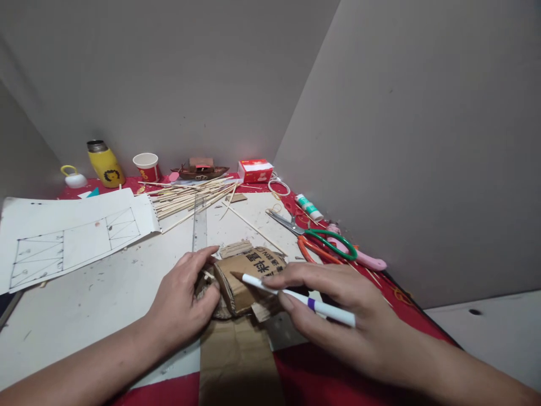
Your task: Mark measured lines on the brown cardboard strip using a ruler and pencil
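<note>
A curved brown cardboard piece (245, 276) with dark printed characters lies at the table's centre, with ridged strips beside it. My left hand (186, 293) is closed round its left end, fingers and thumb gripping the edge; a short pale stick (208, 275) shows between them. In my right hand (338, 304) is a white brush pen (296, 297) with a purple band, pinched between thumb and fingers. Its brown tip is at the top of the cardboard; whether it touches cannot be told. Brown paper (239, 361) lies below the cardboard.
Behind are thin wooden sticks (190, 197), a ruler (200, 225), a model boat (200, 170), a red cup (146, 168) and a yellow bottle (105, 163). A drawing sheet (80, 231) lies left. Green-handled scissors (313, 232) and a glue bottle (309, 207) are on the right.
</note>
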Tool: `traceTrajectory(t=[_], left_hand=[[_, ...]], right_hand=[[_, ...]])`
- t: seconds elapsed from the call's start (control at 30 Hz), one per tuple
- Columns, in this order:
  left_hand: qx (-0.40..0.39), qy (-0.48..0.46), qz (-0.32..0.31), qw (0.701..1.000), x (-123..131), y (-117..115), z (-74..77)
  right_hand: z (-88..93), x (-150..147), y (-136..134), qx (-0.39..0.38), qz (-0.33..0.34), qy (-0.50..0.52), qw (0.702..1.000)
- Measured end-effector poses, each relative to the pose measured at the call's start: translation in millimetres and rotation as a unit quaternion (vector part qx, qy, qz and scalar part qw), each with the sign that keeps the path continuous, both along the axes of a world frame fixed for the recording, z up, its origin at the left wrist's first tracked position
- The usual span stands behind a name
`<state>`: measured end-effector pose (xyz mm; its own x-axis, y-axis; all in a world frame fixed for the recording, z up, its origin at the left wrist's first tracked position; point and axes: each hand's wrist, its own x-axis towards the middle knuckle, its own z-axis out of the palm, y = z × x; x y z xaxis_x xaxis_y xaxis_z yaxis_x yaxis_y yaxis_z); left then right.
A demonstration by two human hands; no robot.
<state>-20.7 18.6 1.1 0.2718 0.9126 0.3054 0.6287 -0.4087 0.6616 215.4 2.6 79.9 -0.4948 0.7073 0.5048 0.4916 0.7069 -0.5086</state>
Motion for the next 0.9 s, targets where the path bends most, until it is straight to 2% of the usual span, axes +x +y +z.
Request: traceTrajectory(t=[0.13,0.27,0.43,0.6,0.73,0.9], left_hand=[[-0.002,-0.025,-0.002,1.0,1.7,-2.0,-4.1],[0.013,-0.042,-0.008,0.999,3.2,-4.8,-8.2],[0.054,-0.041,-0.022,0.997,3.8,-6.4,-12.5],[0.112,-0.02,-0.027,0.993,4.6,-7.7,-14.9],[0.138,-0.013,-0.022,0.99,5.5,-8.8,-16.2],[0.151,-0.011,-0.021,0.988,6.5,-9.5,-16.8]], right_hand=[[-0.7,-0.9,2.9,0.023,-0.021,0.016,0.999],[-4.2,-1.7,4.9,0.022,0.035,0.027,0.999],[-10.3,-3.4,7.0,0.062,-0.001,0.037,0.997],[-12.6,-5.0,2.7,0.045,0.037,0.037,0.998],[-16.3,-4.3,2.5,0.065,0.016,0.037,0.997],[-20.1,-5.6,4.1,0.055,0.059,0.039,0.996]])
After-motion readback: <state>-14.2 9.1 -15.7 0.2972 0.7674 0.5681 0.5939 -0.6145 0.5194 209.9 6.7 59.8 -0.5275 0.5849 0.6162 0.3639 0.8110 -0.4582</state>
